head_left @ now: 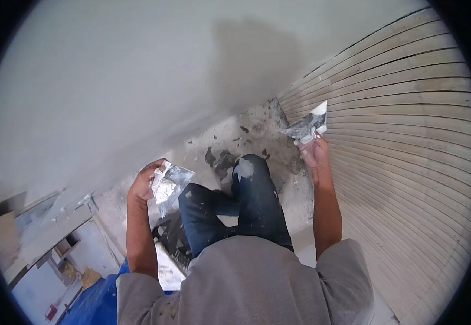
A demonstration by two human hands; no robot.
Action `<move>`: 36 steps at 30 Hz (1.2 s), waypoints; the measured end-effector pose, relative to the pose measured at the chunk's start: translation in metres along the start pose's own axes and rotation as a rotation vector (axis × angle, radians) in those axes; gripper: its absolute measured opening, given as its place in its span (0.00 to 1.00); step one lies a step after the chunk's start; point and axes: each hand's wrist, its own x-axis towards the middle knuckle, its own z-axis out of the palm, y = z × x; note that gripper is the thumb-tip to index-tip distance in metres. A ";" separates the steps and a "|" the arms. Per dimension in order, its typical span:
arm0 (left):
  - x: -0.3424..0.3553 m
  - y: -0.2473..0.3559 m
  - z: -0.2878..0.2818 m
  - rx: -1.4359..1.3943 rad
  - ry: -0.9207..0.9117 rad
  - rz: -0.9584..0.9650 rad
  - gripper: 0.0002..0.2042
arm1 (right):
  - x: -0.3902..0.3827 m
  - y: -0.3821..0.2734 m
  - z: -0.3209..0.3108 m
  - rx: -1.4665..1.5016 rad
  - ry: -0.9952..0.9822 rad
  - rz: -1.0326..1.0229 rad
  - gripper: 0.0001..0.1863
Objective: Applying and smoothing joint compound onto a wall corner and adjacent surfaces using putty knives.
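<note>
My left hand (144, 181) is closed on the edge of a flat metal putty blade (171, 187), held out to the left of my knees. White paste is smeared over part of that blade. Farther ahead and to the right, my right hand (315, 151) grips a second metal putty blade (308, 124), which also carries white paste. Its tip reaches up close to the ribbed panel wall (398, 119). The fingers of my right hand are partly hidden behind the blade and paste.
A smooth pale wall (116, 70) rises ahead and to the left, meeting the ribbed wall at a corner. The floor (257, 130) between is spattered with dark and white patches. Blue sheeting (97, 298) and a ledge (57, 233) lie at lower left.
</note>
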 end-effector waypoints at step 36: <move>0.021 -0.176 -0.160 0.082 0.389 0.482 0.18 | 0.173 0.071 -0.111 -0.428 0.225 -0.545 0.12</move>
